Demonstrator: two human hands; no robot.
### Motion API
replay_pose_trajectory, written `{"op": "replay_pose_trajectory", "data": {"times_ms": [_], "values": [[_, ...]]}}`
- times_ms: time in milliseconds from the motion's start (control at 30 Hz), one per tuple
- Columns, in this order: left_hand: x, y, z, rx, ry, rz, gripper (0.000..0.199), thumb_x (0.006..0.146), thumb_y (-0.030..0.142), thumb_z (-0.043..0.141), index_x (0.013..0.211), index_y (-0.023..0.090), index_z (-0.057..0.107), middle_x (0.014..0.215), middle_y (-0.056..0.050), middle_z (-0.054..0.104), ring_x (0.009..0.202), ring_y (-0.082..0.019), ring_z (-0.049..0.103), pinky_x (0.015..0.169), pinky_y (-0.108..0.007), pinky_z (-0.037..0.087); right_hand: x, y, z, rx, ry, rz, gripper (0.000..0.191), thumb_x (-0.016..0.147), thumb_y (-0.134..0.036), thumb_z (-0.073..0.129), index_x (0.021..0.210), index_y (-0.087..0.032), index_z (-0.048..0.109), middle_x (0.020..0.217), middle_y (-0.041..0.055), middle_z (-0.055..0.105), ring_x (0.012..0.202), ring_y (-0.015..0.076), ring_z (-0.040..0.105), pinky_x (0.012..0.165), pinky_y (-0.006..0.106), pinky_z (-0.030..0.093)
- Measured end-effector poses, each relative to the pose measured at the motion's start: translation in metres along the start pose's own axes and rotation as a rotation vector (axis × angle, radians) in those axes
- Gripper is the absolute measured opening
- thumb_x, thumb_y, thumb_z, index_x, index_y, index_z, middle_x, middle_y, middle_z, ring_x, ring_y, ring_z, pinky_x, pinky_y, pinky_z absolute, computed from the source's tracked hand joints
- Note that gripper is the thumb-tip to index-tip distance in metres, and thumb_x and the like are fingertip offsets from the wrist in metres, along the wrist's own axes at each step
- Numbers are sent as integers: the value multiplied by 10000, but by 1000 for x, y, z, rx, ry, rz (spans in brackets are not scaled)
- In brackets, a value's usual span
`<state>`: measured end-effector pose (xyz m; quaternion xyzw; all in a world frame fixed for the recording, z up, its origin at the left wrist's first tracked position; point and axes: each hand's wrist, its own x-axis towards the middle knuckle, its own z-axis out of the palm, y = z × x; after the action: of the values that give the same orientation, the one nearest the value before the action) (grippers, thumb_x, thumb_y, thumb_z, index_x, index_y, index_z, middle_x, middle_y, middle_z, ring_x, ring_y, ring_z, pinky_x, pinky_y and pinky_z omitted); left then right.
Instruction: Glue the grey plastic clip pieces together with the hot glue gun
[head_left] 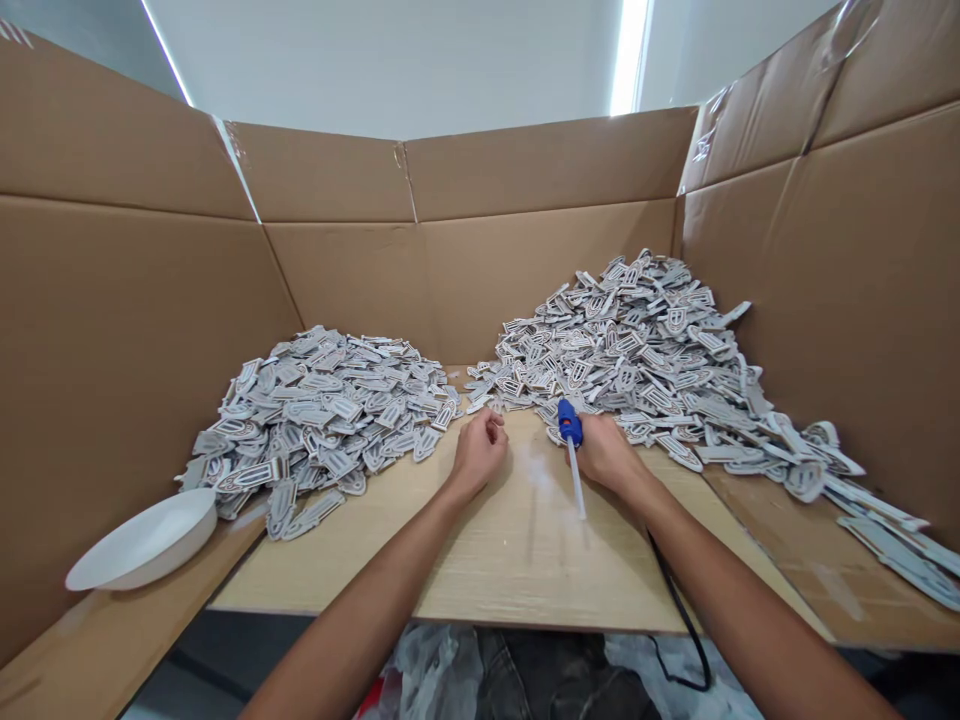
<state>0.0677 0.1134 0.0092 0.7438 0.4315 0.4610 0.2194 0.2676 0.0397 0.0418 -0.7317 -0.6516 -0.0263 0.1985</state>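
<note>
My right hand (606, 450) is wrapped round a blue glue gun (569, 422), and a long whitish glue stick (577, 485) sticks out of its back end towards me. The nozzle points away, at the foot of the right heap, and is hard to make out. My left hand (480, 450) rests low over the board with curled fingers; anything inside them is hidden. Ahead of both hands lie flat grey-white pieces with cut-out slots, piled in a left heap (330, 400) and a taller right heap (630, 340).
Cardboard walls (547, 250) stand round the back and sides. A white bowl (146, 540) sits tilted at the left, against the left heap. The wooden board (360, 560) ends in front of my lap. A black cord (679, 600) hangs over its front edge beneath my right forearm.
</note>
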Motion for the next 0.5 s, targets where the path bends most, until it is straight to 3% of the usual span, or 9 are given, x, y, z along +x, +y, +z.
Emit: {"op": "replay_pose_trajectory", "data": {"times_ms": [167,300,500], "values": [[-5,3,3,-22,-117,28,136,798,85,561,854,192,625,665,23,598,626,-152,548,631,-255,380,2,0,6,6,54,39,205,886,-123,593,1052,-115,714,911,184,774,787,275,718,632,302,354],[-7,6,3,-8,-169,41,148,791,78,564,856,183,646,666,23,597,633,-149,551,624,-252,379,4,4,9,65,95,9,203,857,-85,595,1014,-120,719,889,156,774,782,254,707,652,283,371],[-7,4,5,7,-179,48,143,799,89,569,853,178,668,673,12,622,642,-153,568,631,-256,384,3,3,10,123,71,-55,108,811,-178,718,918,-159,717,880,117,761,814,238,695,666,265,389]]}}
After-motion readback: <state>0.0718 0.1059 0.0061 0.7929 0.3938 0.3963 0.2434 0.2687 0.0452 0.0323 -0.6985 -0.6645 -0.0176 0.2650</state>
